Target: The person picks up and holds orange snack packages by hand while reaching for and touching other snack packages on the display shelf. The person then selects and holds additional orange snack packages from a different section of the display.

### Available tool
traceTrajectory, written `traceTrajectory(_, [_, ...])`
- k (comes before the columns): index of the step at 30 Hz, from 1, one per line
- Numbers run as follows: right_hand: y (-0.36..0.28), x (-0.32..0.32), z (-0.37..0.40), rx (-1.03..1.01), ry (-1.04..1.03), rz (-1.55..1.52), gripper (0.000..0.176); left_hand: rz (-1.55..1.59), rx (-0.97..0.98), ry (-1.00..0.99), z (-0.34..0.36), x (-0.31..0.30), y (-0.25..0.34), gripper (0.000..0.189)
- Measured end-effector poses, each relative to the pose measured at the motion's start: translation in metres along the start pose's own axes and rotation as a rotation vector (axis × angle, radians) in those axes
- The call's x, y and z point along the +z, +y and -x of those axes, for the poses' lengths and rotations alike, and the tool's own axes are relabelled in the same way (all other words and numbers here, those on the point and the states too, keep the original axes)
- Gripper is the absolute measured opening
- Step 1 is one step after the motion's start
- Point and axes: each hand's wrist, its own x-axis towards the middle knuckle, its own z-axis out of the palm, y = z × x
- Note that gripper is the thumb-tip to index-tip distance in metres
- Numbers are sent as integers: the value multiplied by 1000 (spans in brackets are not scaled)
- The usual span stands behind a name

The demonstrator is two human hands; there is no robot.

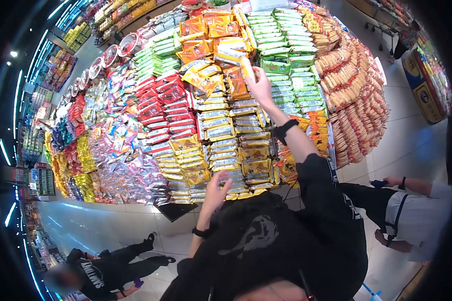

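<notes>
My right hand [258,86] reaches over the display and grips the end of an orange-yellow packet [247,69], its fingers closed on it. Just beneath lie orange packets [236,84] and, farther back, more orange packets [221,26]. My left hand [216,191] is near the front edge, above rows of yellow packets [223,151]; its fingers are bent and apart, with nothing visible in them. Red packets [173,103] lie left of the yellow rows, and green packets [299,83] lie to the right.
Brown snack packs [354,95] are heaped at the right, and small wrapped sweets [120,150] cover the left. One person [110,271] is at the lower left, another [412,215] at the lower right. A cart [384,31] stands beyond the display.
</notes>
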Motion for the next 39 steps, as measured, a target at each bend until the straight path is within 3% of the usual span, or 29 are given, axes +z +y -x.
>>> traceTrajectory(1, [-5, -12, 5, 201, -32, -197, 50, 127, 12, 9, -8, 1, -5, 43])
traceTrajectory(2, [6, -18, 10, 212, 12, -365, 46, 252, 27, 19, -18, 2, -10, 45])
traceTrajectory(4, [-45, -42, 64, 473, -221, -744, 42, 347, 0, -10, -32, -7, 9, 46])
traceTrajectory(6, [-76, -50, 116, 656, -395, -799, 40, 705, -29, -49, -43, -14, 26, 46])
traceTrajectory(8, [-54, -47, 166, 753, -579, -893, 42, 928, -56, -126, -52, -17, 26, 48])
traceTrajectory(11, [-46, -38, 234, 921, -449, -836, 39, 1061, -168, -237, -61, -17, 16, 43])
traceTrajectory(15, [-52, -24, 266, 864, -438, -711, 38, 951, -241, -279, -61, -26, 10, 38])
traceTrajectory(17, [-39, -24, 270, 666, -537, -284, 36, 876, -241, -284, -62, -27, 2, 39])
traceTrajectory(18, [-38, -25, 263, 666, -532, -278, 36, 880, -240, -291, -63, -29, -7, 39])
traceTrajectory(20, [-34, -27, 231, 201, -726, 177, 35, 800, -216, -254, -66, -33, -24, 36])
traceTrajectory(22, [-34, -26, 190, 177, -469, 219, 34, 797, -240, -161, -62, -46, -23, 32])
traceTrajectory(23, [-34, -26, 163, 271, -425, 162, 35, 783, -273, -154, -59, -54, -28, 32])
traceTrajectory(27, [-9, -8, 63, -26, -183, 373, 47, 769, -356, -124, -44, -73, -48, 33])
traceTrajectory(30, [25, 19, 18, -104, -74, 672, 60, 795, -370, -93, -35, -72, -67, 34])
traceTrajectory(32, [30, 35, 10, -47, -86, 753, 66, 816, -389, -79, -30, -75, -60, 34])
traceTrajectory(34, [28, 50, 10, -123, -26, 879, 70, 841, -345, -55, -21, -76, -58, 34])
traceTrajectory(36, [19, 54, 12, 139, -49, 733, 69, 860, -338, -39, -16, -78, -58, 32])
traceTrajectory(37, [23, 54, 10, 105, -98, 637, 66, 860, -328, -16, -14, -78, -61, 32])
traceTrajectory(39, [23, 49, 7, 288, -212, 528, 54, 864, -306, 5, -13, -80, -62, 30])
